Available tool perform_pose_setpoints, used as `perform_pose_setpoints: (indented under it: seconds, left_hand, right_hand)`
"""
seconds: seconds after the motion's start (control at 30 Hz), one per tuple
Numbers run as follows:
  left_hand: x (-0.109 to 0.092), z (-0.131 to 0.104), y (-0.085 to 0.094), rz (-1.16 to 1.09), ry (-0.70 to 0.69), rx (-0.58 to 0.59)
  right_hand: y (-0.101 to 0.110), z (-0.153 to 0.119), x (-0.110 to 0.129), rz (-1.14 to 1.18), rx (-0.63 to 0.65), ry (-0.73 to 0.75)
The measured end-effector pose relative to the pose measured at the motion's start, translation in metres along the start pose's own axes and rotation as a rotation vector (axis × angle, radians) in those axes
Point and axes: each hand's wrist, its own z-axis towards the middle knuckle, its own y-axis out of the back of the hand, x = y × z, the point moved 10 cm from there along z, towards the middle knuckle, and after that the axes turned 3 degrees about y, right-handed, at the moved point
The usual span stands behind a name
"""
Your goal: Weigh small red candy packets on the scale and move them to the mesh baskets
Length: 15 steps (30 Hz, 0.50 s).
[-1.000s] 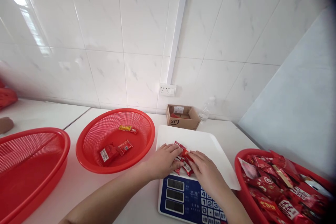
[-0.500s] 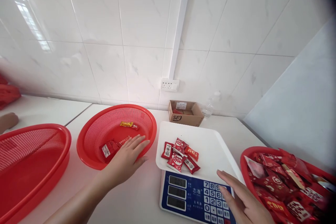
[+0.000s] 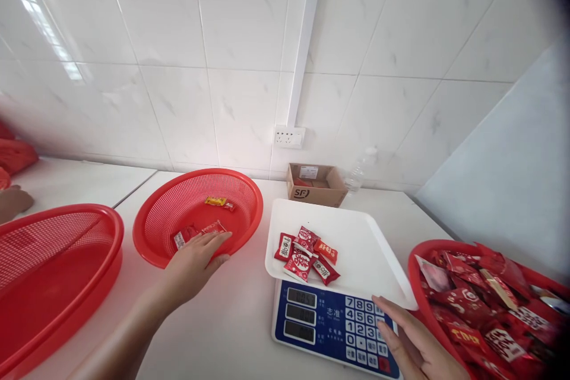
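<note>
My left hand hangs over the near rim of a red mesh basket, fingers stretched out and palm down, nothing visible in it. Inside that basket lie a yellow packet and a few red packets, partly hidden by the hand. Over the right side of the scale's keypad is my right hand, thumb and fingers apart, holding nothing. Several small red snack packets lie in a pile on the scale's white tray. The scale's display digits are too faint to read surely.
A red basket heaped with red packets stands at the right. Another red basket is at the left. Behind the scale are a cardboard box and a clear bottle. Another person's hand shows at the far left.
My left hand has drawn back a little to the left and its fingers lie closer together. The right hand has hardly moved. The view has shifted slightly.
</note>
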Motion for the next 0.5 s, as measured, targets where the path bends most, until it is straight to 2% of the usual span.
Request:
perform_pose_setpoints:
  seconds: [0.27,0.5]
  left_hand:
    - [0.023,0.008,0.019,0.033,0.091,-0.060]
    - [0.019,0.007,0.011,0.014,0.033,-0.080]
  right_hand:
    - [-0.015,-0.012,-0.013,0.075,0.081,-0.071]
    - [-0.019,-0.013,-0.016,0.116,0.119,-0.132]
